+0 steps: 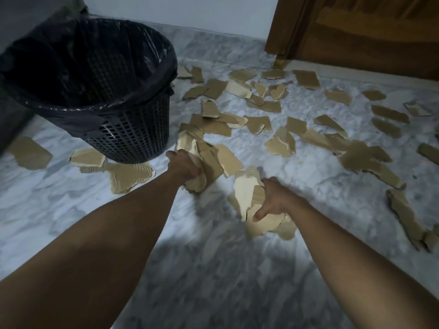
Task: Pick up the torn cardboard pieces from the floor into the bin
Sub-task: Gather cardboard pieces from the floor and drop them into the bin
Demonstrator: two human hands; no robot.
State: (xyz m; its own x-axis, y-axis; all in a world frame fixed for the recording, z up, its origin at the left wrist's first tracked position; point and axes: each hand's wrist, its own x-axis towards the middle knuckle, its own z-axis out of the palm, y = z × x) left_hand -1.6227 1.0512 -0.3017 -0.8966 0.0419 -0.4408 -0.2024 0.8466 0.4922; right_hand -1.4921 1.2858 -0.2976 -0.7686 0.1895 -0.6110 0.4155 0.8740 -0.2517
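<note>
One head-worn view, angled down at the floor

The single wide-angle camera looks forward and down from above both forearms, close to the marble floor, taking in the bin at upper left and a wooden door at upper right

We see a grey marbled floor. On it stands a black mesh bin at the left, and torn cardboard pieces lie scattered beside the bin and across the right.

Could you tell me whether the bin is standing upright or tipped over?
Upright: the bin stands on its base on the floor, its bag-lined mouth facing up.
</note>
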